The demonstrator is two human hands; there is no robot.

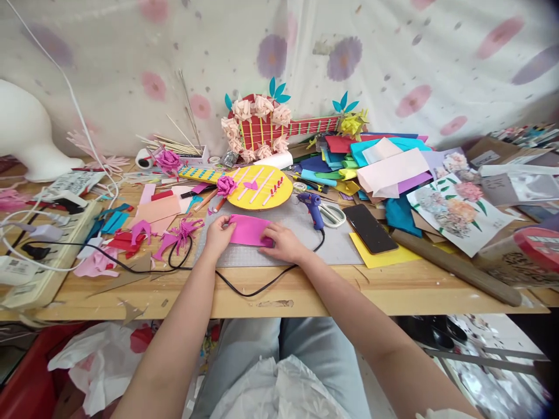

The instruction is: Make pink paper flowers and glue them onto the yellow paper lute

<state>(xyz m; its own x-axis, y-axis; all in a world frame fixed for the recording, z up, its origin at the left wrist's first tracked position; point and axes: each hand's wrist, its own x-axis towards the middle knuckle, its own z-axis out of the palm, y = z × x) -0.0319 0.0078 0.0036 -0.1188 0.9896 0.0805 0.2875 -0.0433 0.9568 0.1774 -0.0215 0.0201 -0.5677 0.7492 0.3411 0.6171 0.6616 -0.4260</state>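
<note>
A magenta rectangle of craft sheet (248,231) lies between my hands over the grey cutting mat (279,256). My left hand (219,233) pinches its left end between thumb and fingers. At the right end, my right hand (283,241) has its fingers bent over the sheet's edge, gripping it. Just behind stands a yellow guitar-shaped craft piece (257,201) with pink strips and a magenta paper flower (226,185). A purple glue gun (312,209) rests on the mat to the right of my right hand, its black cord (248,294) looping in front.
A black phone (371,228) lies on yellow sheet at right, near a brown wooden stick (458,267). Coloured sheets (388,169) are piled behind. Pink and red scraps (131,241) and a power strip (52,256) occupy the left. A red flowered guitar craft (257,132) stands at the back.
</note>
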